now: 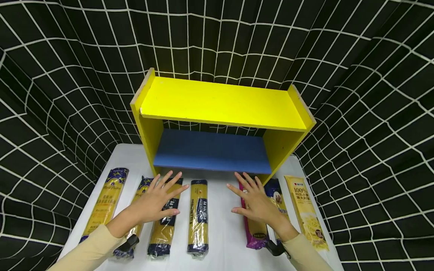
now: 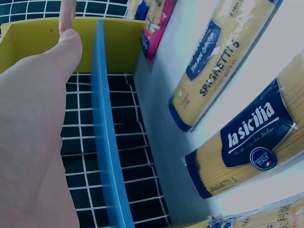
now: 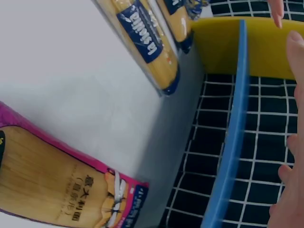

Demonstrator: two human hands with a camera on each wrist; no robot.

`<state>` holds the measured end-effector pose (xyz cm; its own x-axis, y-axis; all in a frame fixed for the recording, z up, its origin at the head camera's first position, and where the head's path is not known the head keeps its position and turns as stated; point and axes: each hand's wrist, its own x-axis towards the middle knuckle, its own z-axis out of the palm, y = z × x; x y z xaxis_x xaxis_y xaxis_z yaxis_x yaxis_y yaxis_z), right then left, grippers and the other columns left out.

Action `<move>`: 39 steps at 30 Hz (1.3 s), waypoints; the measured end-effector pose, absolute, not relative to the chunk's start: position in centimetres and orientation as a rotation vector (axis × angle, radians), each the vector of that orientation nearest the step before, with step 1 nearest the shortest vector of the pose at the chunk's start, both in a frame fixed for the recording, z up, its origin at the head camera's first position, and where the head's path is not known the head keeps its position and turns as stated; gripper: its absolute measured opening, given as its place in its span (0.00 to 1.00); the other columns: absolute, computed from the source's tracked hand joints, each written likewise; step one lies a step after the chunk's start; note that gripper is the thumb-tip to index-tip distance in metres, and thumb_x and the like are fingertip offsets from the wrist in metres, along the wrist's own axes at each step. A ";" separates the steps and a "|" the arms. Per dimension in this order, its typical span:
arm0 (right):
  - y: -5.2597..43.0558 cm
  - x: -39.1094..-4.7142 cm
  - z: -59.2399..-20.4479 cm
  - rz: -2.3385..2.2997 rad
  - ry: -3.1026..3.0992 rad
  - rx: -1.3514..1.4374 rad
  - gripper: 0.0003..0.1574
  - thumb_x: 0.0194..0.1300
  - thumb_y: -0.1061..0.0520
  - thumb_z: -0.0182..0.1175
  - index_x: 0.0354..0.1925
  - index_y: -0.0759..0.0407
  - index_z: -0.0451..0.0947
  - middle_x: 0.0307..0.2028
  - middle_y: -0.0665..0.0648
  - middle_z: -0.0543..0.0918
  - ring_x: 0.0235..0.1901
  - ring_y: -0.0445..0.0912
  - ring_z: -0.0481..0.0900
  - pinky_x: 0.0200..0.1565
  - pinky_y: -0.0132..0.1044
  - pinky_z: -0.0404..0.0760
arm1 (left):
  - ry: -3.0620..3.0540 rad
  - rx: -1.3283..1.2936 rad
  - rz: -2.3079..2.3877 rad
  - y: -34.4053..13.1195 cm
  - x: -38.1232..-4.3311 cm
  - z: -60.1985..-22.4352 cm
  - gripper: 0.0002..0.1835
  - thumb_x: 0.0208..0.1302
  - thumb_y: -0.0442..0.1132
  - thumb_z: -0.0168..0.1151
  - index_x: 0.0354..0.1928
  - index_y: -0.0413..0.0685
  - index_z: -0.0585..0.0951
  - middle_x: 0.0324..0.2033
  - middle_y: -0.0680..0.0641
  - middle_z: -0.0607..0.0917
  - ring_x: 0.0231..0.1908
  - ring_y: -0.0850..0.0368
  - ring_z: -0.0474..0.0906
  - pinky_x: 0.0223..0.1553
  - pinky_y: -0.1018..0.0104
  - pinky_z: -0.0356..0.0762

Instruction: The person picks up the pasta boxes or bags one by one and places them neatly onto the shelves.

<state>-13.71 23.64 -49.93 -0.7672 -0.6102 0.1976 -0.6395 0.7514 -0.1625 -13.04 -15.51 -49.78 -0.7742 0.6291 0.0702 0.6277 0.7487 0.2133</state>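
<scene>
My left hand (image 1: 157, 200) is spread above two spaghetti packs on the left, a blue-and-gold pack (image 1: 138, 226) and a La Sicilia pack (image 1: 163, 230), with nothing in its fingers. Another La Sicilia spaghetti pack (image 1: 198, 214) lies between the hands. My right hand (image 1: 256, 203), fingers spread and holding nothing, hovers over a magenta-edged pasta pack (image 1: 255, 229) and a dark blue-topped pack (image 1: 276, 195), both partly hidden. In the left wrist view the left hand (image 2: 35, 128) shows beside the blue shelf board (image 2: 108, 142); the right hand (image 3: 292, 133) appears likewise in the right wrist view.
A yellow shelf unit (image 1: 220, 101) with a blue lower board (image 1: 213, 150) stands behind the packs on a white table (image 1: 220, 241). A yellow pasta pack lies at the far left (image 1: 103, 205), and a cream noodle pack (image 1: 306, 214) at the far right. Black white-gridded curtains (image 1: 217, 41) surround it.
</scene>
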 end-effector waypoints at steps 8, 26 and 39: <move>24.3 -14.3 -48.2 0.421 -2.811 1.003 0.51 0.58 0.34 0.66 0.75 0.32 0.56 0.79 0.58 0.51 0.77 0.63 0.48 0.70 0.73 0.43 | 2.965 1.049 0.371 -16.2 -13.2 -49.7 0.43 0.64 0.71 0.51 0.78 0.72 0.51 0.80 0.46 0.44 0.79 0.37 0.39 0.72 0.29 0.42; 28.1 -17.1 -36.9 0.649 -2.533 0.943 0.50 0.57 0.39 0.69 0.74 0.46 0.63 0.72 0.58 0.66 0.69 0.57 0.63 0.63 0.61 0.69 | 2.990 0.687 0.759 -23.6 -11.9 -50.8 0.44 0.65 0.56 0.63 0.78 0.67 0.52 0.80 0.46 0.47 0.76 0.32 0.45 0.66 0.22 0.43; 32.6 -20.1 -30.3 0.761 -2.253 0.693 0.46 0.59 0.30 0.63 0.67 0.52 0.73 0.65 0.63 0.73 0.66 0.54 0.66 0.68 0.50 0.62 | 3.033 0.432 0.905 -30.2 -10.8 -53.1 0.43 0.69 0.49 0.61 0.79 0.59 0.50 0.75 0.30 0.53 0.68 0.19 0.50 0.58 0.19 0.45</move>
